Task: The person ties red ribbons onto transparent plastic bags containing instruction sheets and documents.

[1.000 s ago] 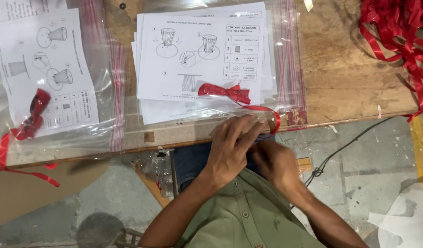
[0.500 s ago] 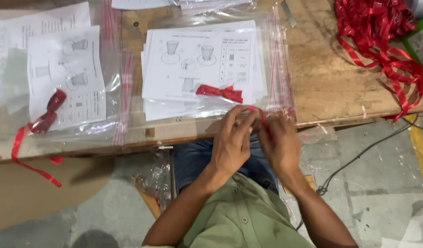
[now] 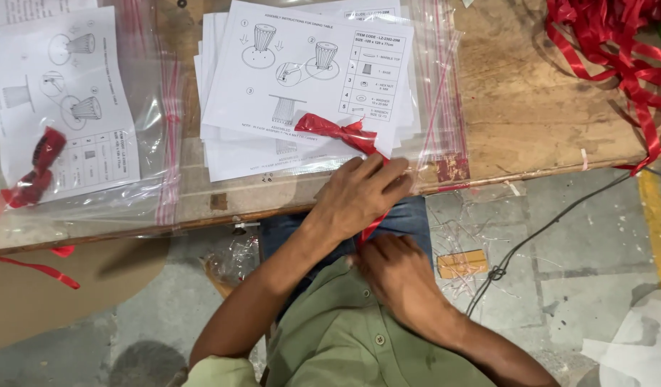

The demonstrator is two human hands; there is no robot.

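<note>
A red ribbon [image 3: 338, 131] is seen lying across a stack of instruction sheets [image 3: 302, 79] inside a clear zip bag [image 3: 438, 107] on the wooden surface [image 3: 531, 107]. The left hand [image 3: 359, 193] is pressed at the near edge, fingers closed over the ribbon's tail. The right hand [image 3: 395, 276], nearer the body, is curled round the same tail. More ribbon [image 3: 610, 50] is heaped far right.

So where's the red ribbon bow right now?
In the head view the red ribbon bow lies on the stack of instruction sheets inside the clear bag, mid-table, just above the left hand at the table's near edge.
</note>
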